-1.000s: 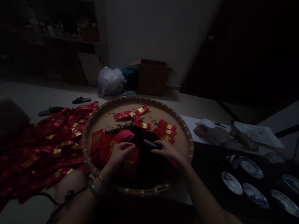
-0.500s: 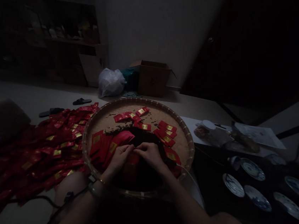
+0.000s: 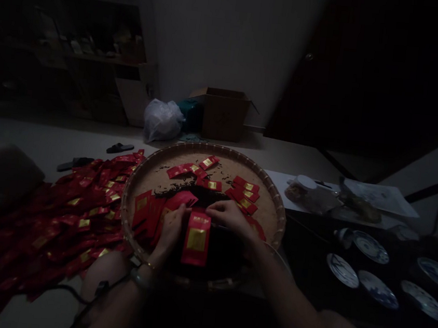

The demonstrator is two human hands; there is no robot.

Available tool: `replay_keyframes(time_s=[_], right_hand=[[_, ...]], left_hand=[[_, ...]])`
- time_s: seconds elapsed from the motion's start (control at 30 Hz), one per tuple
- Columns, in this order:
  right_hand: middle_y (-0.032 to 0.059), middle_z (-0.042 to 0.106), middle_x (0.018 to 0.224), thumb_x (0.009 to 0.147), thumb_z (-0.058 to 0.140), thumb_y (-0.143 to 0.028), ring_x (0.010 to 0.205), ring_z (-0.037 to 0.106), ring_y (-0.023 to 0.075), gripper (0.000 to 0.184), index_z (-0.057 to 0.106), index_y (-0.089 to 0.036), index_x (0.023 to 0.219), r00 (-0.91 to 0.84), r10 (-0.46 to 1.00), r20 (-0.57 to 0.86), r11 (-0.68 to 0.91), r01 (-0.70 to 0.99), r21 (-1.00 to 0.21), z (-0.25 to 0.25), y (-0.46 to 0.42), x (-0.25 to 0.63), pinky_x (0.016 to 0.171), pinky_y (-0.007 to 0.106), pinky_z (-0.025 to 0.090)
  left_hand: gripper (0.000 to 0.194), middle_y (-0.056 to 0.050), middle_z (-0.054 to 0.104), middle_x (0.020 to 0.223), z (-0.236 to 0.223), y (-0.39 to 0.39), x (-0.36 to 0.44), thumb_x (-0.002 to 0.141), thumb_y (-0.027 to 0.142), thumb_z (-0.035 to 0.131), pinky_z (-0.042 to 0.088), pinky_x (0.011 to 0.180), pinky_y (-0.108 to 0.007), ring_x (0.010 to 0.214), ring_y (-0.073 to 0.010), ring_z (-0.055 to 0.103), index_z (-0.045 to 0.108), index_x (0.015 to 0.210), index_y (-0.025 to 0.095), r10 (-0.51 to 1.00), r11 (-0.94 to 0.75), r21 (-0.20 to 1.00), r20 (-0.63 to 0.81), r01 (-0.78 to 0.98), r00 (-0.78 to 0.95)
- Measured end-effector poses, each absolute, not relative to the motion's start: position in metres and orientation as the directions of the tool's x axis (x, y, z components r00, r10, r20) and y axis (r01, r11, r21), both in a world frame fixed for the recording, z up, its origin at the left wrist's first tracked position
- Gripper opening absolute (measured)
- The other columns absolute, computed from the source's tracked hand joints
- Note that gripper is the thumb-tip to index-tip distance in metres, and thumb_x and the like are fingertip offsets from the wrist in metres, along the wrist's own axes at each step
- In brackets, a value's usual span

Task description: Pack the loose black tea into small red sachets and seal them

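Observation:
A round woven bamboo tray [image 3: 273, 201] lies in front of me with a heap of dark loose tea [image 3: 215, 197] and several red packets with gold labels [image 3: 245, 193]. Both hands hold one red packet [image 3: 196, 239] upright by its top edge over the tray. My left hand [image 3: 171, 229] pinches its left corner, and my right hand [image 3: 229, 216] pinches its right corner. A stack of red packets [image 3: 151, 209] lies just left of my left hand.
A large pile of red packets [image 3: 60, 220] covers the floor to the left. Small blue-and-white dishes [image 3: 365, 263] sit at the right, with a jar and papers [image 3: 310, 192] behind them. A cardboard box [image 3: 224, 113] and a white plastic bag [image 3: 161, 119] stand by the far wall.
My right hand left the tea heap and joined the left hand. Together they lifted a red packet, which now hangs upright with its gold label facing me.

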State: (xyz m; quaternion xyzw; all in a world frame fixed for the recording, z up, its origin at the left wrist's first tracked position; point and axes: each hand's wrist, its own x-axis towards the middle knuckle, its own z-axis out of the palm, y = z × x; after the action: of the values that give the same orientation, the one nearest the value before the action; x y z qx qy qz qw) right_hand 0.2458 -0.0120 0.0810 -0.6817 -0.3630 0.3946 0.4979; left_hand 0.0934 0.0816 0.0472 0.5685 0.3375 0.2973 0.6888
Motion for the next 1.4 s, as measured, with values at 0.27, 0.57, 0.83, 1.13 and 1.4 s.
replay_keyframes(time_s=[0.27, 0.57, 0.83, 1.13, 1.4], right_hand=[[0.0061, 0.066, 0.089, 0.087, 0.056, -0.034, 0.073, 0.067, 0.014, 0.023, 0.058, -0.018, 0.103, 0.7, 0.713, 0.037, 0.112, -0.062, -0.992, 0.111, 0.037, 0.3, 0.072, 0.028, 0.056], [0.0067, 0.066, 0.1, 0.083, 0.062, -0.024, 0.088, 0.062, 0.0181, 0.024, 0.067, -0.019, 0.106, 0.407, 0.911, 0.069, -0.214, 0.608, -0.764, 0.054, 0.046, 0.211, 0.084, 0.032, 0.05], [0.0108, 0.057, 0.11, 0.083, 0.062, -0.03, 0.107, 0.051, 0.0235, 0.02, 0.069, -0.02, 0.099, 0.392, 0.919, 0.024, -0.341, 0.826, -0.449, 0.061, 0.055, 0.18, 0.083, 0.032, 0.047], [0.0053, 0.068, 0.098, 0.078, 0.064, -0.019, 0.092, 0.062, 0.0182, 0.018, 0.069, -0.019, 0.095, 0.469, 0.882, -0.034, -0.374, 0.656, -0.655, 0.049, 0.056, 0.181, 0.08, 0.026, 0.047], [0.0083, 0.069, 0.101, 0.075, 0.064, -0.015, 0.096, 0.063, 0.022, 0.019, 0.072, -0.018, 0.091, 0.5, 0.866, 0.004, -0.307, 0.538, -0.785, 0.043, 0.052, 0.176, 0.087, 0.032, 0.047]], left_hand=[[0.036, -0.01, 0.064, 0.104, 0.038, 0.093, 0.09, 0.079, 0.028, 0.046, 0.049, 0.069, -0.029, 0.078, -0.0172, 0.06, 0.06, 0.108, 0.014, 0.958, -0.232, 0.966, 0.206, 0.118, 0.198], [0.028, -0.014, 0.065, 0.099, 0.027, 0.107, 0.066, 0.078, 0.018, 0.052, 0.046, 0.085, -0.043, 0.092, -0.0293, 0.059, 0.056, 0.105, 0.014, 0.804, -0.592, 0.563, 0.362, 0.578, 0.471], [0.036, -0.012, 0.066, 0.092, 0.02, 0.103, 0.069, 0.077, 0.016, 0.055, 0.05, 0.076, -0.039, 0.086, -0.0272, 0.064, 0.05, 0.112, 0.014, 0.856, -0.507, 0.626, 0.286, 0.593, 0.431], [0.05, -0.014, 0.062, 0.107, 0.018, 0.112, 0.066, 0.069, 0.019, 0.061, 0.049, 0.084, -0.04, 0.091, -0.0258, 0.063, 0.051, 0.118, 0.013, 0.845, -0.521, 0.689, 0.331, 0.504, 0.421], [0.058, -0.011, 0.067, 0.096, 0.025, 0.123, 0.062, 0.064, 0.025, 0.067, 0.051, 0.069, -0.032, 0.067, -0.0188, 0.064, 0.052, 0.118, 0.01, 0.877, -0.394, 0.789, 0.168, 0.472, 0.45]])
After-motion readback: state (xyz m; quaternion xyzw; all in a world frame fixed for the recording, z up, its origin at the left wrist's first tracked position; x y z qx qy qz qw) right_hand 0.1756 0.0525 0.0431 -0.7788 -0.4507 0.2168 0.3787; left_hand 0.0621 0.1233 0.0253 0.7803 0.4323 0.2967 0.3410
